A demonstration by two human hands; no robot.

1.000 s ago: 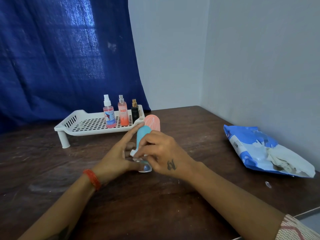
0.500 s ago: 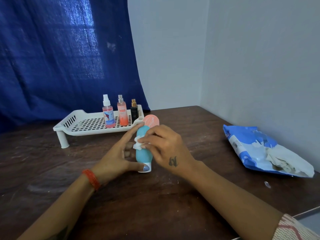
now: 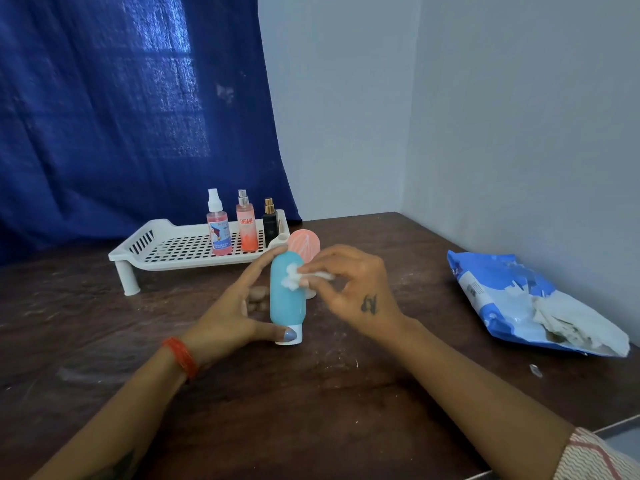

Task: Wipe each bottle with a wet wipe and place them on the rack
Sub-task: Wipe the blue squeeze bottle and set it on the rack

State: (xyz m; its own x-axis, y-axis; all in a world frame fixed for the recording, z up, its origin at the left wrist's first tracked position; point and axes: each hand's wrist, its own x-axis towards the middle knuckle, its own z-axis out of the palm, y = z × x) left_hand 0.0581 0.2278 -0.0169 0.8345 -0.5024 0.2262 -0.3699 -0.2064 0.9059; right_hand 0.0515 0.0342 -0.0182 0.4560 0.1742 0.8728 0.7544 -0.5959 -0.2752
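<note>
Left hand [image 3: 228, 320] grips a teal bottle [image 3: 286, 299] standing on its cap; right hand [image 3: 349, 289] pinches a wipe [image 3: 294, 276] against it. Likely light, squeezable, slippery when wet; hold mid-body.

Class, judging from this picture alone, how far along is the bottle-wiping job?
Done: three spray bottles stand on the rack. In hand: the left hand steadies the teal bottle while the right hand rubs it with a wipe. Left: the pink bottle behind it.
</note>
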